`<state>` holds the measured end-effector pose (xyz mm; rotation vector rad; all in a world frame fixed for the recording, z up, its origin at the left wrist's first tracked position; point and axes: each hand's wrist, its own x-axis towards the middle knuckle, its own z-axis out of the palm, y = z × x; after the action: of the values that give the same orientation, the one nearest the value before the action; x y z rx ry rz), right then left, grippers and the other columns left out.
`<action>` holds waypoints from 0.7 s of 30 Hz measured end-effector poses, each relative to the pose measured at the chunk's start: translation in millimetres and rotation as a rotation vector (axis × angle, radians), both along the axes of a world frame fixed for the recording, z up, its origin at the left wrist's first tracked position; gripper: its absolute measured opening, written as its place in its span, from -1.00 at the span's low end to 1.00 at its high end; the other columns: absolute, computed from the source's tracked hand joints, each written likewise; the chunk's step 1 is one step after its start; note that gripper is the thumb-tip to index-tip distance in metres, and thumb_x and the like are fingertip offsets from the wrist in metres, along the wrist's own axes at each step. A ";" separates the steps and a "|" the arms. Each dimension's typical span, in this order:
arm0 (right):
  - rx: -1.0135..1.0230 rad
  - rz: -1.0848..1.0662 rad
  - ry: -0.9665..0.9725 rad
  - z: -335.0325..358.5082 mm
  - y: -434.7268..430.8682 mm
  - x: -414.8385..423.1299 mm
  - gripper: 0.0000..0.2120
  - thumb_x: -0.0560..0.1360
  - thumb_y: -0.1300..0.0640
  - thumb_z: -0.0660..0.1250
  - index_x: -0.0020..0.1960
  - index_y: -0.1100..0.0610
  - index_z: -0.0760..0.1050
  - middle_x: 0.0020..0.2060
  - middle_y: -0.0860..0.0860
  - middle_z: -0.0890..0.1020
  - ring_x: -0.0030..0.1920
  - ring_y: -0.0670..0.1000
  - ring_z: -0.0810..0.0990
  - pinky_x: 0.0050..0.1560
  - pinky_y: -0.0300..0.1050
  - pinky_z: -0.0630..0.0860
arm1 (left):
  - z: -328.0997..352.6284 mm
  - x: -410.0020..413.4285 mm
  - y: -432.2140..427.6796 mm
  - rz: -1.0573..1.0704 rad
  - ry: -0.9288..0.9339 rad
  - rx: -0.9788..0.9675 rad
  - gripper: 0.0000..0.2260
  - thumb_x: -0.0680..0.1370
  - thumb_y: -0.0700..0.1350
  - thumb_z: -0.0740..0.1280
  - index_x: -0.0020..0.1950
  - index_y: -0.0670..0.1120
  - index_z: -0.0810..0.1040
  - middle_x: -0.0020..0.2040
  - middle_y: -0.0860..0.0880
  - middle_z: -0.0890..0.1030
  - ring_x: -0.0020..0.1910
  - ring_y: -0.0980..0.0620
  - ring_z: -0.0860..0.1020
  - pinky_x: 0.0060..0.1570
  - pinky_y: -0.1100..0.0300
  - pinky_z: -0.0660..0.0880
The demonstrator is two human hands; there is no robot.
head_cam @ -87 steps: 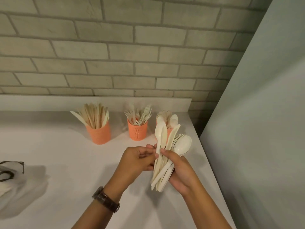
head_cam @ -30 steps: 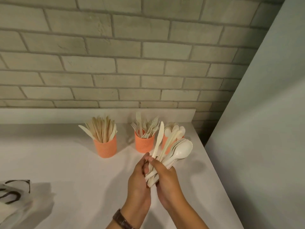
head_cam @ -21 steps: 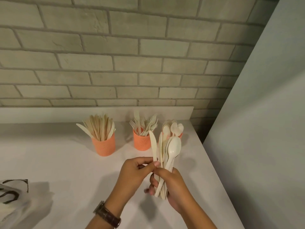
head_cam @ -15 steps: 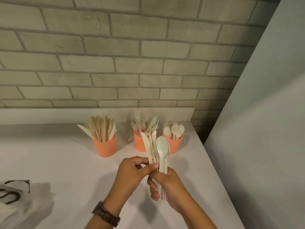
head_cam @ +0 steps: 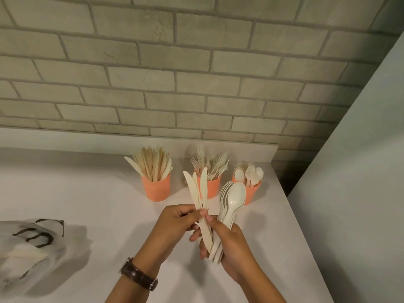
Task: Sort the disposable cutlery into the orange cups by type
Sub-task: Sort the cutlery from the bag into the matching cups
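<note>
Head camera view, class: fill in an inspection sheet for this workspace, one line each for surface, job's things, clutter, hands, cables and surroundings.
Surface: white counter, bare around the cups.
Job's things: three orange cups in a row by the back ledge; knife cup leftmost, fork cup in the middle, spoon cup rightmost. Held knives and stacked spoons are not yet sorted.
Clutter: clear plastic bag with dark markings at the left, contents unclear.
Hands: left hand pinches the knives; right hand grips the bundle's handles. A wristwatch is on the left wrist.
Cables: nothing seen.
Surroundings: brick wall behind, plain panel at the right.
</note>
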<state>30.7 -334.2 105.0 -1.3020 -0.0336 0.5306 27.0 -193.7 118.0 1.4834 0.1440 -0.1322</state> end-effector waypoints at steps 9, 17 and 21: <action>0.004 -0.015 0.084 -12.6 12.0 14.3 -0.78 0.57 0.18 0.20 0.04 0.35 0.46 -0.24 0.29 0.66 -0.51 0.15 0.53 -0.42 -0.06 0.53 | 7.8 14.0 41.7 0.339 -0.026 -0.105 -0.91 0.48 -0.25 0.36 -0.17 -0.20 0.66 -0.38 0.01 0.61 -0.34 0.12 0.57 -0.17 0.29 0.58; -0.012 -0.074 0.168 -22.9 9.0 30.8 -0.88 0.53 0.18 0.29 -0.03 0.24 0.43 -0.48 0.11 0.42 -0.65 -0.03 0.20 -0.53 -0.27 0.17 | -10.7 85.3 98.4 0.796 -0.176 0.172 -0.93 0.45 -0.15 0.43 -0.23 -0.08 0.66 -0.47 0.03 0.58 -0.39 0.07 0.57 -0.17 0.33 0.53; 0.064 -0.067 0.177 -17.1 6.9 36.2 -0.78 0.42 0.23 0.40 -0.17 0.18 0.33 -0.51 0.05 0.32 -0.65 -0.06 0.15 -0.55 -0.33 0.12 | -40.4 107.9 96.7 0.697 0.011 0.440 -0.88 0.48 -0.18 0.38 -0.09 -0.22 0.65 -0.49 -0.04 0.53 -0.49 0.05 0.50 -0.40 0.37 0.42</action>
<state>67.0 -327.3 87.9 -1.1861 0.1385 0.5817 134.9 -97.0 77.6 1.7827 0.7239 0.4826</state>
